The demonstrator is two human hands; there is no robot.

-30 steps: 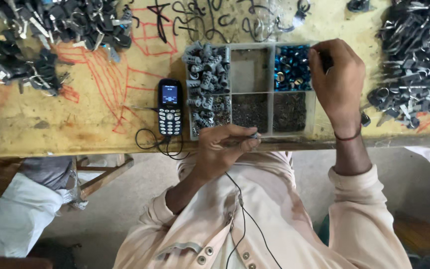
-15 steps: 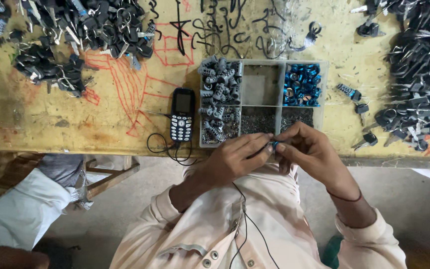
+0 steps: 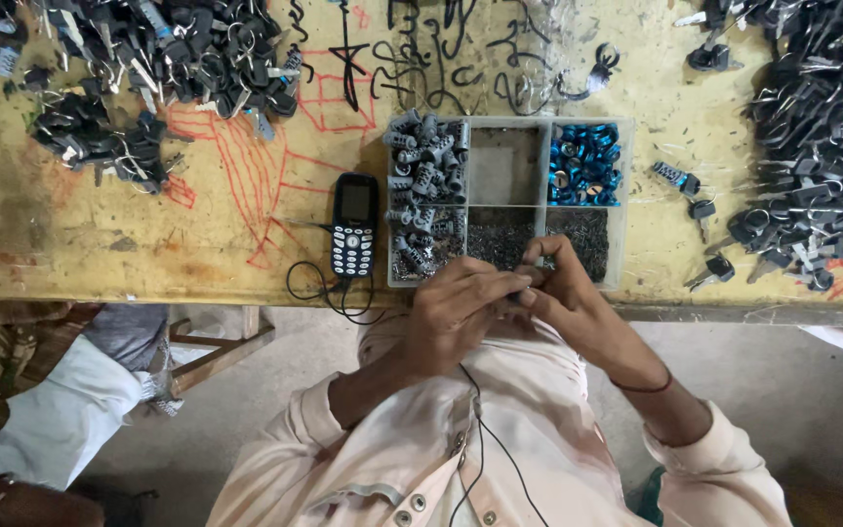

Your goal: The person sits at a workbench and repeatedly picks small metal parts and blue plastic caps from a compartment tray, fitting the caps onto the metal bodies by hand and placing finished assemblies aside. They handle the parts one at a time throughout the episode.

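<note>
A small dark part (image 3: 517,290), too tiny to identify, is sitting at the bench edge, pinched between both hands. The left hand (image 3: 456,304) and right hand (image 3: 566,298) are closing on it, just below the 6-compartment tray (image 3: 626,210), near the phone (image 3: 353,223).

Even soft daylight, faint shadows, sharp focus, slight wide-angle edge distortion.

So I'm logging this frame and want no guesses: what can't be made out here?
- Head view: the small part pinched between the left hand and right hand is hidden by the fingers.
- The contents of the sorting tray's lower middle and right compartments are too fine to identify.
- The pile of dark key-like parts is cut off by the right edge.
</note>
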